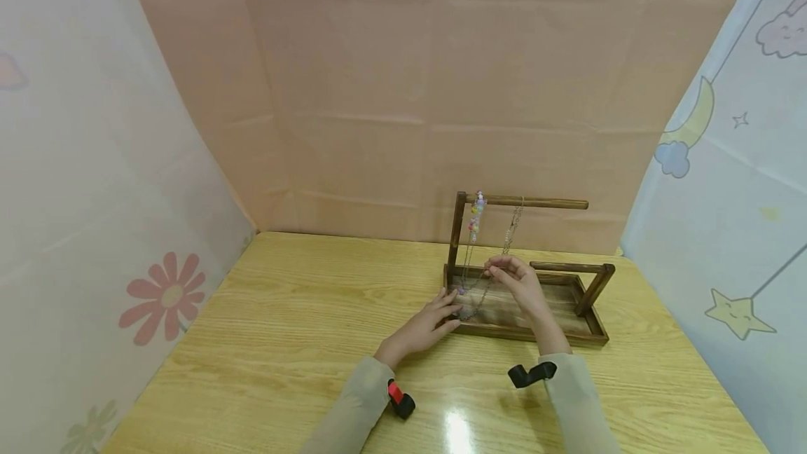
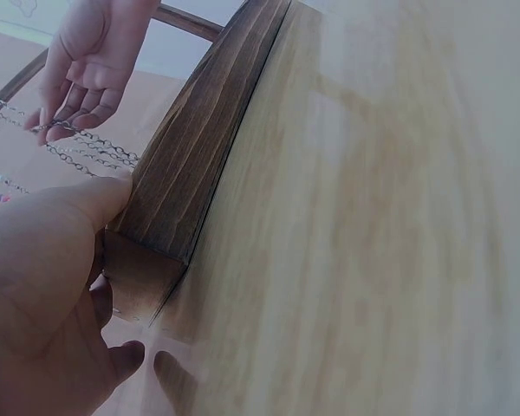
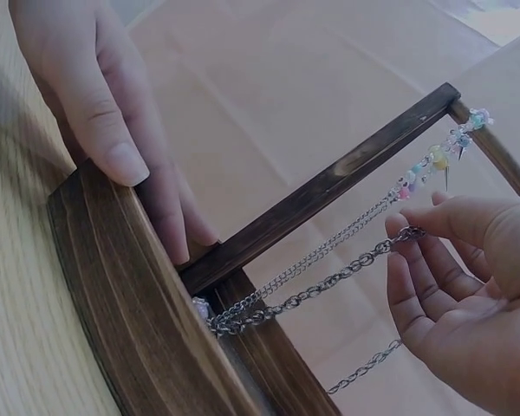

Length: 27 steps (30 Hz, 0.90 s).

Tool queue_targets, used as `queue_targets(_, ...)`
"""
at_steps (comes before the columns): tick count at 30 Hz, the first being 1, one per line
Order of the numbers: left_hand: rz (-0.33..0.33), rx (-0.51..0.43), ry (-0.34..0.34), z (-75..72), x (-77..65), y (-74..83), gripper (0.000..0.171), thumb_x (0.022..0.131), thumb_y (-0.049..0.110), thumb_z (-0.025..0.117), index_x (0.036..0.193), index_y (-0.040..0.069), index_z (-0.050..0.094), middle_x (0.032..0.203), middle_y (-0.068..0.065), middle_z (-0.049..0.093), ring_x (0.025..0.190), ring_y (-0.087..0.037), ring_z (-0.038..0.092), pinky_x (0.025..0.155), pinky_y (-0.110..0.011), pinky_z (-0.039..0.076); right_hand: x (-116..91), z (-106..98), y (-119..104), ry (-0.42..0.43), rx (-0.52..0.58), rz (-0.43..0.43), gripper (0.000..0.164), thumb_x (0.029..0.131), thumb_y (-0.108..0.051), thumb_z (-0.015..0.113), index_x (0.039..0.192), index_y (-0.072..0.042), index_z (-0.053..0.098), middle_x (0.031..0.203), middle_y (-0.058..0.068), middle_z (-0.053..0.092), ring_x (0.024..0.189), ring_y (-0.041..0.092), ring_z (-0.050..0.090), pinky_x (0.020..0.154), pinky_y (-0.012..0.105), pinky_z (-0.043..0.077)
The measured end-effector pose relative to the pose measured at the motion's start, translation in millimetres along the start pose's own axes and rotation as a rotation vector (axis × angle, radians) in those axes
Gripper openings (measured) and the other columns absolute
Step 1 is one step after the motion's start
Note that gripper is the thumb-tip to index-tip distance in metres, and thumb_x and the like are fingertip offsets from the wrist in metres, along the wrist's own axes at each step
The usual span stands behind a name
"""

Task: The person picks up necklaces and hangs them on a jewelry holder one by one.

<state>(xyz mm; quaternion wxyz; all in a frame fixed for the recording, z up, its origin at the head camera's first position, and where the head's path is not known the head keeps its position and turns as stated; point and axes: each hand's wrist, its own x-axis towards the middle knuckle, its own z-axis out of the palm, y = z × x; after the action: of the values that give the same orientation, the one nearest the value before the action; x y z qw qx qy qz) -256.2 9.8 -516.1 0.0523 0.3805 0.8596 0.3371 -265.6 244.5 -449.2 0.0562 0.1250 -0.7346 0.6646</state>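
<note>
My right hand (image 1: 520, 286) pinches a silver chain necklace (image 3: 329, 279) between thumb and fingertips, above a dark wooden tray stand. Part of this chain drapes from the stand's upper bar (image 1: 555, 203); another length dips to the tray's left end. Beside it, a necklace with pastel beads (image 1: 476, 219) hangs near the bar's left post, its thin chain reaching down to a small purple piece (image 1: 462, 291). My left hand (image 1: 425, 321) rests at the tray's front left corner, fingers spread and fairly straight, thumb against the front wall (image 2: 199, 147).
The stand's tray (image 1: 523, 333) sits on a wood-grain table (image 1: 284, 314). A lower bar (image 1: 564, 267) juts leftward from a short post at its right end. A peach backdrop (image 1: 353, 125) rises behind, with patterned cloth (image 1: 725, 230) at the sides.
</note>
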Motion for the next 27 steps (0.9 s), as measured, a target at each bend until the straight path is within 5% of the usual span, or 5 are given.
queue_targets(4,-0.009,0.000,-0.004,0.7,-0.4,-0.5,0.050,0.101,0.038,0.035,0.144,0.012,0.036,0.156,-0.002,0.013,0.144,-0.025,0.002,0.111,-0.053,0.020,0.2,0.5,-2.7,-0.007,-0.001,0.003,0.038,0.093,-0.019,0.058,0.117,0.009,0.051,0.111,0.014,0.060,0.101,0.025,0.061,0.089,0.036,0.050)
queue_targets(11,-0.012,0.000,-0.005,1.7,-0.3,-2.4,0.050,0.101,0.038,0.035,0.144,0.013,0.036,0.156,0.001,0.012,0.144,-0.024,0.002,0.111,-0.053,0.021,0.8,2.5,-8.3,-0.020,0.006,-0.033,0.033,0.094,-0.014,0.055,0.117,0.009,0.050,0.114,0.023,0.056,0.098,0.019,0.062,0.088,0.030,0.050)
queue_targets(16,-0.016,0.003,-0.002,2.6,-0.1,-2.4,0.050,0.101,0.039,0.035,0.144,0.013,0.036,0.156,0.001,0.012,0.144,-0.023,0.002,0.110,-0.054,0.021,1.9,3.1,-10.5,-0.019,0.017,-0.028,0.032,0.093,-0.014,0.056,0.116,0.007,0.051,0.114,0.020,0.057,0.096,0.013,0.063,0.091,0.038,0.048)
queue_targets(27,-0.025,0.018,-0.004,1.1,0.0,-2.1,0.049,0.101,0.037,0.035,0.143,0.012,0.037,0.156,0.000,0.014,0.144,-0.022,0.002,0.111,-0.052,0.021,3.6,3.5,-17.0,-0.049,0.026,-0.089,0.036,0.094,-0.008,0.053,0.120,0.016,0.045,0.111,0.012,0.058,0.099,0.020,0.062,0.083,0.023,0.051)
